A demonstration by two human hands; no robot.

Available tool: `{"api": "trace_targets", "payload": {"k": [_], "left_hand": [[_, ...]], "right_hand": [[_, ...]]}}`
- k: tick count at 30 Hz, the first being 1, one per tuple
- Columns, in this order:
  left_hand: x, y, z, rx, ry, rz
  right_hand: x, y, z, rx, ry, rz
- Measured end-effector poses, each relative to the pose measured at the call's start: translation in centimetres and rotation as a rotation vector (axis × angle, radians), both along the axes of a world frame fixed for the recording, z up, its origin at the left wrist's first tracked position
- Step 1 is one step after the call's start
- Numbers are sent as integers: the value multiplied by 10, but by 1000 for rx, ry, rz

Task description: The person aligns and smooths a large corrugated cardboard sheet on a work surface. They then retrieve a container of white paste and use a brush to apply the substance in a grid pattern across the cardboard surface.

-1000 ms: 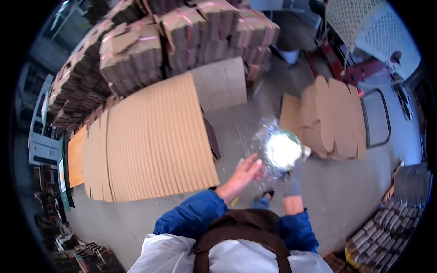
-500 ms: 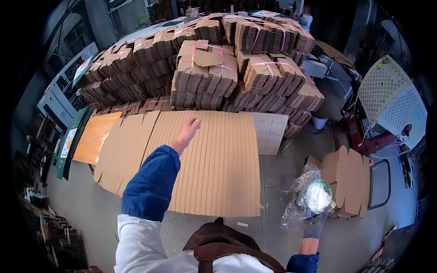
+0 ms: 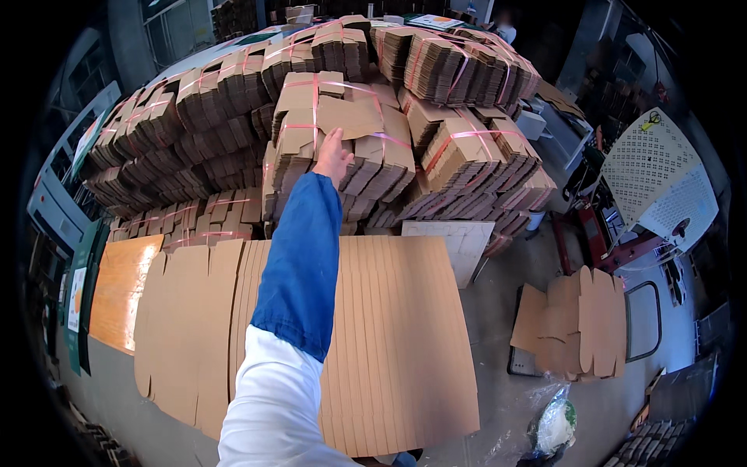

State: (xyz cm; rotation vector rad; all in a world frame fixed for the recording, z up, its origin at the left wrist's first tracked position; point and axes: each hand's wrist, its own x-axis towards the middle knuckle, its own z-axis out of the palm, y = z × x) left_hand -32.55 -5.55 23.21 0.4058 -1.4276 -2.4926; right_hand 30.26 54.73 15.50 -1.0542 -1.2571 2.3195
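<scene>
L hand (image 3: 333, 159) | loose cardbd pc (image 3: 352, 117) at fingertips (image 3: 336, 135), extends fwd/R | both grips: can't tell

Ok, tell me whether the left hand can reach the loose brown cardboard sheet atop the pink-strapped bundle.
Probably yes: the bare left hand is right at the near edge of the loose cardboard sheet, and nothing visible lies over its top.

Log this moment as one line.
left hand: at loose cardboard piece, contact unclear | piece: atop strapped bundles | left arm: over large cardboard sheet | lower right: clear plastic wrap
</scene>
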Motion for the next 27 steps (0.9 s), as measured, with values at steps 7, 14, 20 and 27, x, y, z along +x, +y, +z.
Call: {"api": "trace_targets", "payload": {"k": [7,14,20,27], "left_hand": [[-28,-35,-8,-20,44,106],[220,48,-1,-173,221,189],[505,8,-109,-79,-129,123],[615,-183,-136,-169,-161,109]], "right_hand": [[-34,-62,5,1,-9,-22],[-2,-59,13,17,109,-1],[12,-67,-21,-176,286,216],[24,-171,-14,51,200,319]]}}
